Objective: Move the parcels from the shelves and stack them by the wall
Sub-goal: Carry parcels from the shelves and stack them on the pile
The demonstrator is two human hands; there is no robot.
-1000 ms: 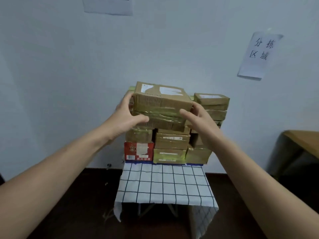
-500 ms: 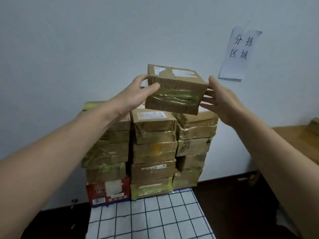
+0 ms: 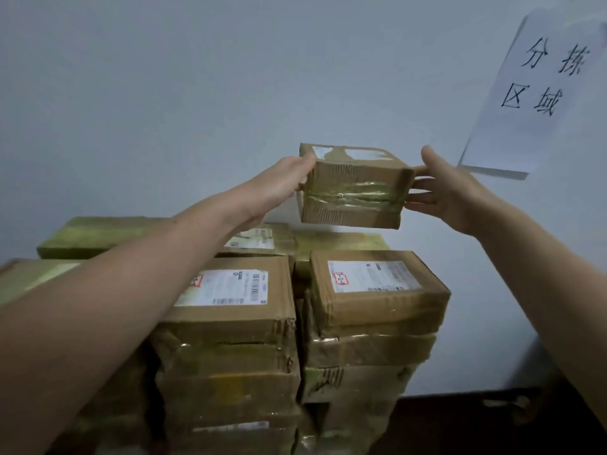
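Observation:
Between my hands I hold a brown cardboard parcel point(image 3: 354, 188) banded with yellowish tape, in the air above the back of the stack. My left hand point(image 3: 279, 182) grips its left end, thumb on the top edge. My right hand point(image 3: 450, 192) presses straight fingers against its right end, thumb raised. Below it stands the stack of taped parcels point(image 3: 377, 290), in several columns against the white wall point(image 3: 197, 93). The two front columns carry white shipping labels on top. My left forearm hides part of the left columns.
A paper sign point(image 3: 538, 93) with handwritten characters hangs on the wall at the upper right. Dark floor point(image 3: 492, 421) shows to the right of the stack. A long flat parcel point(image 3: 98, 234) lies at the back left of the stack's top.
I have come closer to the stack and now look down on its top. The parcel has gone forward with both hands, over the rear columns near the wall.

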